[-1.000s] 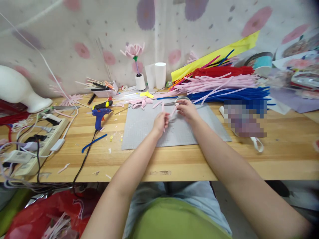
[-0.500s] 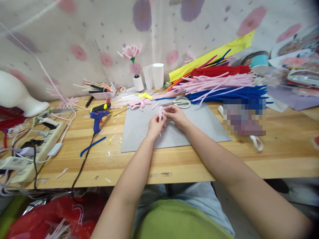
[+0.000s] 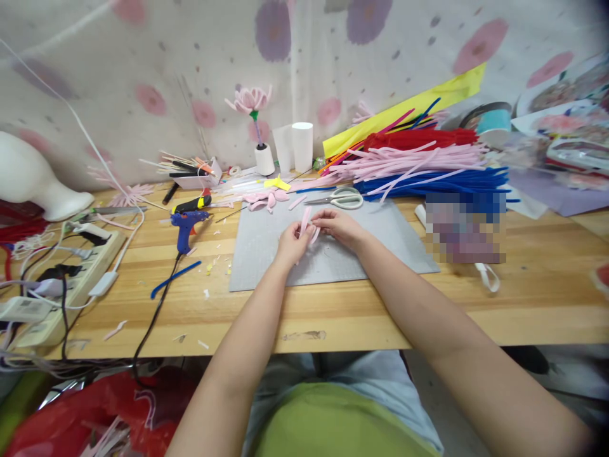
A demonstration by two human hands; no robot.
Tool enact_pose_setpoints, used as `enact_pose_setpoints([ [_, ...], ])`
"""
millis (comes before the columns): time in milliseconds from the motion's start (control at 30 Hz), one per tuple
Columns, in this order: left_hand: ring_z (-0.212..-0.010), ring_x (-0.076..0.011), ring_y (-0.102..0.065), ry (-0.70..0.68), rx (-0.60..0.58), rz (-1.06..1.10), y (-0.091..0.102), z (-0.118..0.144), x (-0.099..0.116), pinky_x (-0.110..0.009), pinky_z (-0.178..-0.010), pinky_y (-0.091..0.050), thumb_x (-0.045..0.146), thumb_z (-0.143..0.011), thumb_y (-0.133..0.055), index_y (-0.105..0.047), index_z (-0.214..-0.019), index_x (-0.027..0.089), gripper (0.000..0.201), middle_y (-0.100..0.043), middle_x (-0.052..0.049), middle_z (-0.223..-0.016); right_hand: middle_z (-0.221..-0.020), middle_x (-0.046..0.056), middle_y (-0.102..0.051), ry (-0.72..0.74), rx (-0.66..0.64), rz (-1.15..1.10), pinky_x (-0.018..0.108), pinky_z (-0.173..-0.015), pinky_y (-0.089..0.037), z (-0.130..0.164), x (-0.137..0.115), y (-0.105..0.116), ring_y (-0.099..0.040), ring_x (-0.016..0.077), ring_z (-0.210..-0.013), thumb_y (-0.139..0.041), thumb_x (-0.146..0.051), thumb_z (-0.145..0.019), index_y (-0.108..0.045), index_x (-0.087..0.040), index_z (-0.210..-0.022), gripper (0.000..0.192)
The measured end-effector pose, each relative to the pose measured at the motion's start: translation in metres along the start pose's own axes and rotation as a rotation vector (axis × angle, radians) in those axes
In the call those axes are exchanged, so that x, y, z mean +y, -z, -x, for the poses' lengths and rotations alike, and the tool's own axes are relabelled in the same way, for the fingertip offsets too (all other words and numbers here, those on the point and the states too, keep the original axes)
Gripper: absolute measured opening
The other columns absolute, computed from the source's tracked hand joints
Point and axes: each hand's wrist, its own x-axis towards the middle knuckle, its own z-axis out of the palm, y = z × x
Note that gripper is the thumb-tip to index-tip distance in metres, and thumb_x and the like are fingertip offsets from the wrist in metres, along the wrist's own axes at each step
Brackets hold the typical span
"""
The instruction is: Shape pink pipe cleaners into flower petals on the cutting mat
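Note:
Over the grey cutting mat (image 3: 257, 254), my left hand (image 3: 292, 244) pinches a pink pipe cleaner (image 3: 305, 219), which sticks up past the thumb and also shows as a loop on the right. My right hand (image 3: 337, 227) is closed with fingertips against the same pink pipe cleaner; its exact grip is too small to make out. Just beyond the hands lie scissors (image 3: 349, 198) with pale handles. Several shaped pink petals (image 3: 266, 201) and a short pink piece (image 3: 297, 202) rest at the mat's far edge.
A blue glue gun (image 3: 186, 228) and a blue pipe cleaner (image 3: 176, 279) lie left, near a cabled power strip (image 3: 90, 285). Bundles of pink (image 3: 413, 162), red (image 3: 423, 138) and blue pipe cleaners (image 3: 428, 184) fill the back right. A pink flower (image 3: 250, 100) stands in a white pot (image 3: 263, 160).
My hands have drawn slightly apart. The pink pipe cleaner now leans more, and a loop of it shows between the hands.

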Motion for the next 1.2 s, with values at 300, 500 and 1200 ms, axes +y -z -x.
enact_pose_setpoints([
  [300, -0.047, -0.0067, -0.053, 0.163, -0.039, 0.210, 0.010, -0.001, 0.006, -0.021, -0.047, -0.046, 0.034, -0.070, -0.062, -0.063, -0.080, 0.011, 0.025, -0.060, -0.002, -0.066, -0.056, -0.004, -0.049, 0.054, 0.004, 0.023, 0.022, -0.048, -0.030, -0.002, 0.003, -0.005, -0.040, 0.0061, -0.048, -0.070, -0.039, -0.055, -0.060, -0.014, -0.071, 0.031],
  [500, -0.057, -0.0124, -0.062, 0.277, 0.035, 0.234, 0.012, 0.000, 0.015, -0.021, -0.048, -0.046, 0.028, -0.068, -0.063, -0.062, -0.072, 0.010, 0.018, -0.064, -0.005, -0.066, -0.050, -0.004, -0.045, 0.141, 0.048, 0.224, 0.023, -0.046, -0.023, 0.003, 0.000, -0.019, -0.034, 0.0054, -0.046, -0.068, -0.046, -0.057, -0.054, -0.014, -0.057, 0.035],
  [1200, -0.051, -0.0040, -0.051, 0.223, -0.170, 0.440, 0.027, -0.002, 0.015, -0.019, -0.055, -0.046, 0.015, -0.064, -0.058, -0.051, -0.073, 0.014, 0.012, -0.054, 0.005, -0.061, -0.070, -0.003, -0.060, 0.049, -0.044, -0.168, 0.023, -0.064, -0.043, 0.001, 0.000, -0.001, -0.054, 0.0080, -0.064, -0.075, -0.021, -0.053, -0.065, -0.019, -0.084, 0.033],
])
